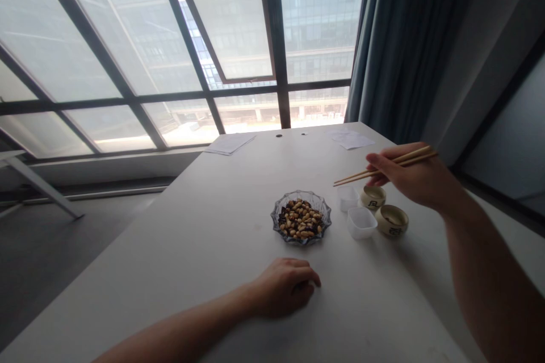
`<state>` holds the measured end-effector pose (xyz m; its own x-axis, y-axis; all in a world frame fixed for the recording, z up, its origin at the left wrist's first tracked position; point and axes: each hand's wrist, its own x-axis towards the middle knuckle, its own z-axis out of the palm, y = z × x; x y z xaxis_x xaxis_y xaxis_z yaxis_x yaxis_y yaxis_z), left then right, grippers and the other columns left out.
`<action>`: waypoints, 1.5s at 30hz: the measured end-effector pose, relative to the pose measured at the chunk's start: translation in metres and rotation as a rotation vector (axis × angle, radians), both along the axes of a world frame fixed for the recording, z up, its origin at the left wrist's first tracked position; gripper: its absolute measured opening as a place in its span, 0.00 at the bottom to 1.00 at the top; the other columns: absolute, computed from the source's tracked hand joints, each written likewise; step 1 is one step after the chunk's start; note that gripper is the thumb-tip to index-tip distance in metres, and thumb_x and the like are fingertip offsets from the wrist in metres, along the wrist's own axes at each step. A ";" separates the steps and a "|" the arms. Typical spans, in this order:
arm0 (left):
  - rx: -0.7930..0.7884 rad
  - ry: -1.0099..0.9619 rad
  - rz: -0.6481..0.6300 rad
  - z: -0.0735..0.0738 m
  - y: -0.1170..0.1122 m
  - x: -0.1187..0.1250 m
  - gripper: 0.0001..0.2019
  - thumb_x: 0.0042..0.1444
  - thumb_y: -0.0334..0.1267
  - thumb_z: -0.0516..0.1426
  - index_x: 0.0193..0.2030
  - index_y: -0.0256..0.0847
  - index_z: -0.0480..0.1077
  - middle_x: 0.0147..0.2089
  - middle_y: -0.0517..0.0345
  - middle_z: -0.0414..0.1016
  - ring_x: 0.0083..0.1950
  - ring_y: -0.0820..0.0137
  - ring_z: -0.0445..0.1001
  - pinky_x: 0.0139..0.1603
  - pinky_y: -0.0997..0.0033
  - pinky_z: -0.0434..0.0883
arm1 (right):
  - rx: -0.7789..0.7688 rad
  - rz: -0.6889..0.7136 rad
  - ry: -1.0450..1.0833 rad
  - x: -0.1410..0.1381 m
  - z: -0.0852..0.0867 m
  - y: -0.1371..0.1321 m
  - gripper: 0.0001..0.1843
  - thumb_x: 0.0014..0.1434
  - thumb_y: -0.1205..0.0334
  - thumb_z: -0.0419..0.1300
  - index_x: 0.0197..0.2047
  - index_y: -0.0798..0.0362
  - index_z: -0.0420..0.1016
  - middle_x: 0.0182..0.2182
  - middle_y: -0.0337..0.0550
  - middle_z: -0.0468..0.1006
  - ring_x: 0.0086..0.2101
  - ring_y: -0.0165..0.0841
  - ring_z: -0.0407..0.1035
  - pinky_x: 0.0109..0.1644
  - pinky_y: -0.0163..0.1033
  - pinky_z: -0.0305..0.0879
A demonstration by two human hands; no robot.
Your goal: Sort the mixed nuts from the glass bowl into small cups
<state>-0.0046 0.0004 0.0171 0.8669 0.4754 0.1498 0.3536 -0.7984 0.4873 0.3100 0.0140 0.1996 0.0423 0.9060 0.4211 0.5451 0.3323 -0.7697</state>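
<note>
My right hand (415, 178) is closed around a pair of wooden chopsticks (383, 166), held in the air with the tips pointing left, above two small ceramic cups (373, 196) (392, 220). A glass dish of peanuts and dark beans (301, 218) sits on the white table (213, 227) left of the cups. Two small clear plastic cups (361, 222) (348, 196) stand between dish and ceramic cups. My left hand (284, 286) rests on the table in front of the dish, fingers curled under, holding nothing that I can see.
Sheets of paper (230, 143) lie at the table's far left corner and more paper (352, 139) at the far right. Large windows (170, 39) stand behind the table, a dark curtain (400, 39) to the right, and a white table leg (38, 181) at the left.
</note>
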 end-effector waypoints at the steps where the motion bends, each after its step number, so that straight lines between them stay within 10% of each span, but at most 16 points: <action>1: 0.000 0.001 -0.001 0.000 0.000 0.000 0.14 0.61 0.29 0.55 0.50 0.44 0.77 0.41 0.56 0.80 0.40 0.69 0.77 0.46 0.75 0.71 | -0.020 0.047 0.013 -0.007 -0.005 0.004 0.27 0.60 0.36 0.66 0.31 0.54 0.82 0.26 0.50 0.84 0.28 0.43 0.82 0.26 0.39 0.77; 16: -0.015 0.000 -0.011 0.001 0.000 0.000 0.14 0.61 0.29 0.55 0.50 0.45 0.77 0.42 0.56 0.80 0.40 0.69 0.78 0.47 0.75 0.71 | -0.165 0.318 -0.106 -0.045 -0.062 0.048 0.22 0.62 0.44 0.67 0.33 0.57 0.83 0.25 0.48 0.83 0.28 0.40 0.81 0.29 0.37 0.72; 45: -0.003 -0.005 -0.010 0.003 0.000 0.000 0.14 0.61 0.29 0.55 0.49 0.44 0.78 0.42 0.57 0.80 0.39 0.70 0.78 0.46 0.76 0.72 | -0.131 0.310 -0.107 -0.047 -0.072 0.054 0.26 0.62 0.41 0.66 0.26 0.56 0.78 0.23 0.49 0.82 0.27 0.40 0.81 0.28 0.36 0.70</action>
<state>-0.0048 0.0003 0.0198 0.8710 0.4668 0.1530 0.3426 -0.8004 0.4919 0.2626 0.0678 0.1274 -0.2812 0.9156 0.2875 0.5136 0.3967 -0.7608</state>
